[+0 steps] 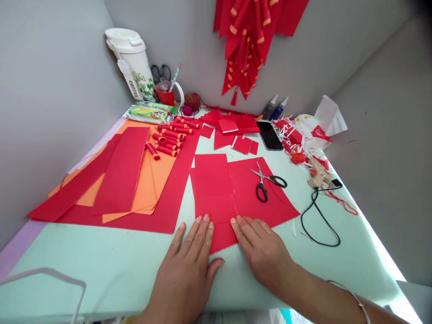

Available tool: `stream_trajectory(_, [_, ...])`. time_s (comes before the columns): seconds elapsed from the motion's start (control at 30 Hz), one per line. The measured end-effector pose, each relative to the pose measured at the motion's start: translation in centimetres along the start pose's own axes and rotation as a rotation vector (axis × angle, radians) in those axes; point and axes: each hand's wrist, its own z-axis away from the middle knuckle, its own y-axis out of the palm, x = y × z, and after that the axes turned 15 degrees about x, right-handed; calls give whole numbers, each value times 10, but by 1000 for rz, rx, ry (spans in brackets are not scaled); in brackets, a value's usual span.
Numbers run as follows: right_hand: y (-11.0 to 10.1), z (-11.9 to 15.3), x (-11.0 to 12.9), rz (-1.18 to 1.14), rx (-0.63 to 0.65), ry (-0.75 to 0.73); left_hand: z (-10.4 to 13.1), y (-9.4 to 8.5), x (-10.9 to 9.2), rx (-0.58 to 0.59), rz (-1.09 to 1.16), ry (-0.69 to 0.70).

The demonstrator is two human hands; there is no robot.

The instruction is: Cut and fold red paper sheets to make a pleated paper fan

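Observation:
A folded red paper sheet (pixel 212 177) lies in front of me, with crease lines across its lower part. My left hand (pixel 192 256) rests flat on its lower left edge, fingers stretched out and thumb apart. On its lower right edge, the fingertips of my right hand (pixel 258 240) press down, fingers extended side by side; its thumb is hidden. Beneath and to the right is another red sheet (pixel 249 198). Black-handled scissors (pixel 263 180) lie partly spread on that sheet, beyond my right hand.
Left are red strips (pixel 123 175), orange paper (pixel 151 180) and small red rolls (pixel 170 137). Cut red pieces (pixel 232 123) and a phone (pixel 270 136) lie behind. A black cord (pixel 319 238) loops at right. A white cup (pixel 131 63) stands back left; red decorations (pixel 248 49) hang above.

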Motion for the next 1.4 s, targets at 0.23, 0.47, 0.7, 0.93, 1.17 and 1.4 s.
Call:
stream_trajectory(0.23, [0, 4, -4, 34, -23, 0, 8, 3, 0, 19, -41, 9])
stream_trajectory(0.47, [1, 3, -2, 22, -66, 18, 15, 1, 2, 42, -32, -43])
stream_trajectory(0.7, [-6, -5, -1, -63, -55, 17, 11, 3, 2, -38, -37, -67])
stream_trajectory(0.93, [-8, -24, 13, -131, -29, -162, 5, 2, -1, -109, -14, -37])
stream_trajectory(1.17, [-4, -8, 3, -44, -46, -51, 6, -4, 6, -36, 22, -54])
stream_trajectory(1.4, [1, 2, -3, -46, -80, 11, 11, -1, 11, 13, -35, -13])
